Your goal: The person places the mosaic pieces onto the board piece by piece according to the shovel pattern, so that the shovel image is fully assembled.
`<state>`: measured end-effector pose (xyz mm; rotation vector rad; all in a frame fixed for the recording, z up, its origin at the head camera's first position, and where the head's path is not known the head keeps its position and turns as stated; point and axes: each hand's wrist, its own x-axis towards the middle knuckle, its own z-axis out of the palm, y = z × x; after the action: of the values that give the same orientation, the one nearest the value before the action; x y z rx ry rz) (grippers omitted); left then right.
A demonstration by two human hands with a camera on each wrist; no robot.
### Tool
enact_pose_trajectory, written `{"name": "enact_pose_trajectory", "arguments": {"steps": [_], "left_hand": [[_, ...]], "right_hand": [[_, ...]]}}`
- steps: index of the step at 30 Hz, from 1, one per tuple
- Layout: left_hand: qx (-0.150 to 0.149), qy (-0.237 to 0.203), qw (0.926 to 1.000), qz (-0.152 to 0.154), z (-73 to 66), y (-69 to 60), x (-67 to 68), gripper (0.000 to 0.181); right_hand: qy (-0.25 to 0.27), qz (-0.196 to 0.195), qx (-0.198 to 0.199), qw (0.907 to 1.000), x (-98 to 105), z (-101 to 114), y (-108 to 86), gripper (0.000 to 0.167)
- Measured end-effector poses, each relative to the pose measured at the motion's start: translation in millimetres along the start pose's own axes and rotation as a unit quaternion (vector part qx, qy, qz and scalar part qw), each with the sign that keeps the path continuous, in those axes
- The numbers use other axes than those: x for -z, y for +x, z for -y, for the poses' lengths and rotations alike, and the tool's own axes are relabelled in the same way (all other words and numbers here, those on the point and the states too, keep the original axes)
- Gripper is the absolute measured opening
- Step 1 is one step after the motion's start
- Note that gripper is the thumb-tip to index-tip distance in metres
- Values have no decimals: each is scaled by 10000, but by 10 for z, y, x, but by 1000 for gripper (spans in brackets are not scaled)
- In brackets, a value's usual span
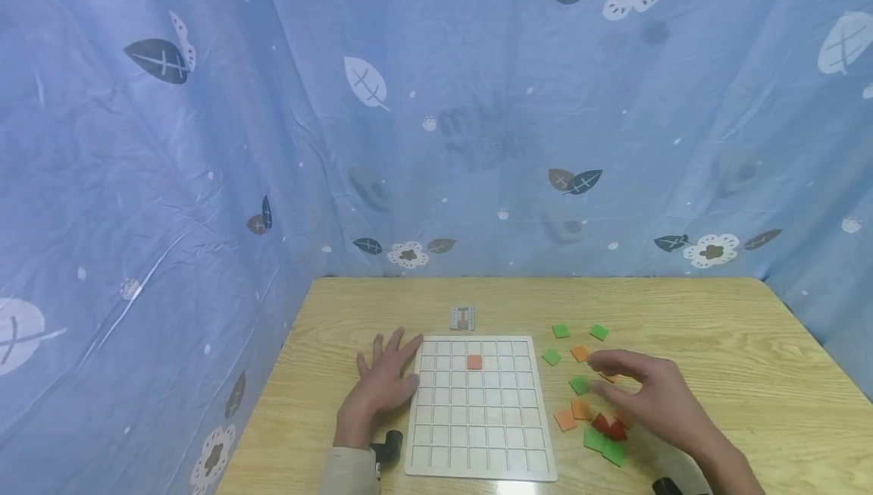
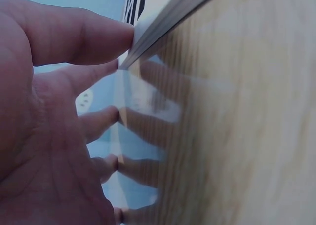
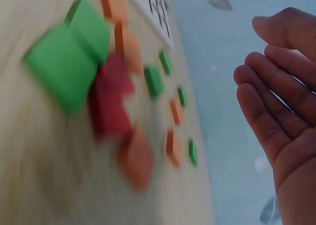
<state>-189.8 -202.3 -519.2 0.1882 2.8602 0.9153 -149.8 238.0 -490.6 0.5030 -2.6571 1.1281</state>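
Note:
A white board with a square grid (image 1: 475,415) lies on the table, and one orange tile (image 1: 474,361) sits in a cell near its top. My left hand (image 1: 383,383) rests at the board's left side with fingers spread. In the left wrist view its thumb (image 2: 84,35) touches the board's edge. My right hand (image 1: 651,396) hovers over loose tiles right of the board, fingers loosely bent and thumb apart. The right wrist view shows nothing in its palm (image 3: 296,161). Below it lie red tiles (image 3: 111,106), green tiles (image 3: 61,67) and orange tiles (image 3: 137,158), partly blurred.
A small card with a grid picture (image 1: 462,318) lies beyond the board. More green tiles (image 1: 561,331) and orange tiles (image 1: 580,353) are scattered at the board's upper right. A blue patterned curtain (image 1: 477,139) hangs behind and left of the wooden table (image 1: 723,328).

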Motion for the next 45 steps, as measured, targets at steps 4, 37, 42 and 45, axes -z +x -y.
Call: {"name": "enact_pose_trajectory", "arguments": {"steps": [4,37,42,45], "left_hand": [[16,16,10000,-11,1,-1,-8,76],[18,35,10000,-25,13,6,-27,76],[13,3,10000,-43,12,-2,-28,76],[2,-10,10000,-27,8,-5,-26,76]], "right_hand": [[-159,-223,-213,9994,194,-137,-167,33],[33,-517,-1703,9840,623,-769,-691,47],[141,-396,-1877,9813,558,-815,-652,50],[32,-267,-2009,9793,525,-836,-621,53]]}}
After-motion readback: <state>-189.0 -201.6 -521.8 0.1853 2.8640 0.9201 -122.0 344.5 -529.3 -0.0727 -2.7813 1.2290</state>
